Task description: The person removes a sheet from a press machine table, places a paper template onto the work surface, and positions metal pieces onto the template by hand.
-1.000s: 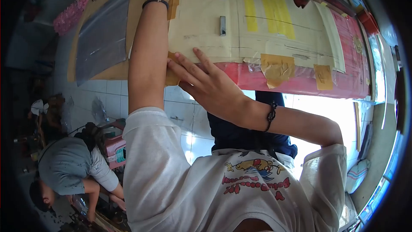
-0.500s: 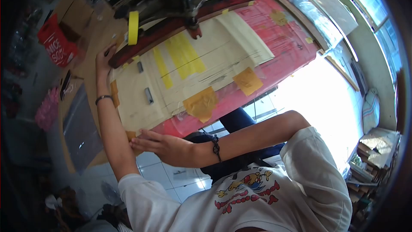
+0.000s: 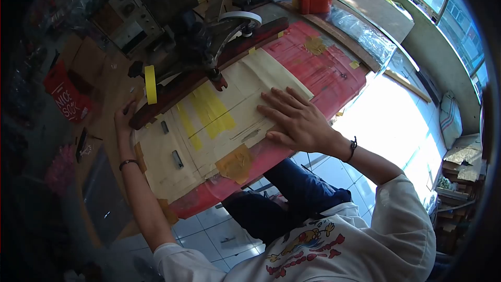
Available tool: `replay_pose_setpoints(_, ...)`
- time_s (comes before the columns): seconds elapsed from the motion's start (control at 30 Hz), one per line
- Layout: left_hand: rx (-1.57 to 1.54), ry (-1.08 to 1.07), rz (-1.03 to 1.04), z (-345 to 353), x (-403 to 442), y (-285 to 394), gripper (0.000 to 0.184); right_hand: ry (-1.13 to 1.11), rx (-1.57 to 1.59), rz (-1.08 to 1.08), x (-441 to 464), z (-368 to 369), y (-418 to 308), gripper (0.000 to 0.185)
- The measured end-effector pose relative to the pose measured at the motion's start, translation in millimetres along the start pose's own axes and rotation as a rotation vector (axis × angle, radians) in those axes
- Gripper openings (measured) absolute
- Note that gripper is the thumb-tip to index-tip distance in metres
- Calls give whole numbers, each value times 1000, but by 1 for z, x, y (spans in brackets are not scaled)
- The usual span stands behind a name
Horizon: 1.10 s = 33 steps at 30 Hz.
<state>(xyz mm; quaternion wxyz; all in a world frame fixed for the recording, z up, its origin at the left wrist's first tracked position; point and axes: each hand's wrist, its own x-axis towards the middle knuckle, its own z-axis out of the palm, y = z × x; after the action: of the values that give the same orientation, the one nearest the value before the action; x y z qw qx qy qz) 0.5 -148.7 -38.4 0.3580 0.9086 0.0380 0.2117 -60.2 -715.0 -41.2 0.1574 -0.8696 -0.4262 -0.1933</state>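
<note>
My right hand (image 3: 295, 120) lies flat on the right part of a cream sheet (image 3: 261, 75), its fingers spread. This sheet rests on a red board (image 3: 323, 62) and bears yellow tape strips (image 3: 211, 112) and two small grey metal pieces (image 3: 178, 159). Brown tape (image 3: 235, 163) patches the near edge. At the left end of a long dark red bar (image 3: 195, 80) is my left hand (image 3: 124, 120), its fingers curled around a small dark part I cannot make out. The bar hangs across the sheet under a dark machine arm (image 3: 195, 39).
On the machine hang a yellow tape roll (image 3: 151, 84) and a white ring (image 3: 240, 18). An orange tape dispenser (image 3: 315, 1) and clear plastic (image 3: 360, 28) lie at the back right. A red bag (image 3: 68, 94) and a control box (image 3: 128, 18) stand at the left.
My right hand has moved from beside my left forearm, at the near left corner, over to the right part of the cream sheet. My left hand stays by the bar's end.
</note>
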Motion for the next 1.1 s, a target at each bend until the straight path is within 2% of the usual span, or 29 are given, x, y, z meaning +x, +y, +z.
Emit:
replay_pose_setpoints(0.03,-19,0,-21,0,0,-4,36,-52,-16,51,-7,4,-2,61)
replay_pose_setpoints(0.13,-44,-14,-54,0,1,-5,35,-12,15,48,-17,1,-4,60)
replay_pose_setpoints(0.23,-70,6,-61,0,-1,4,35,-124,247,68,-10,-17,12,57)
replay_pose_setpoints(0.37,-144,-29,-124,2,-3,1,36,-64,205,173,27,-38,52,49)
replay_pose_setpoints(0.47,-75,-6,-76,3,0,7,37,-193,462,207,43,-31,88,49)
replay_pose_setpoints(0.6,-103,22,-106,4,-14,32,38,-249,27,54,39,-7,90,55)
replay_pose_setpoints(0.73,-161,2,-187,3,-9,25,38,-247,44,55,37,-7,92,54)
replay_pose_setpoints(0.83,-173,-16,-163,2,-9,21,37,-325,58,32,44,-23,106,49)
replay_pose_setpoints(0.93,-159,-5,-110,1,-6,13,37,-599,92,349,83,-66,123,41)
replay_pose_setpoints(0.97,-143,-8,-125,1,-8,14,37,-385,38,235,84,-63,125,37)
replay_pose_setpoints(1.1,-169,-19,-156,0,-6,15,36,-212,198,-154,88,-17,105,44)
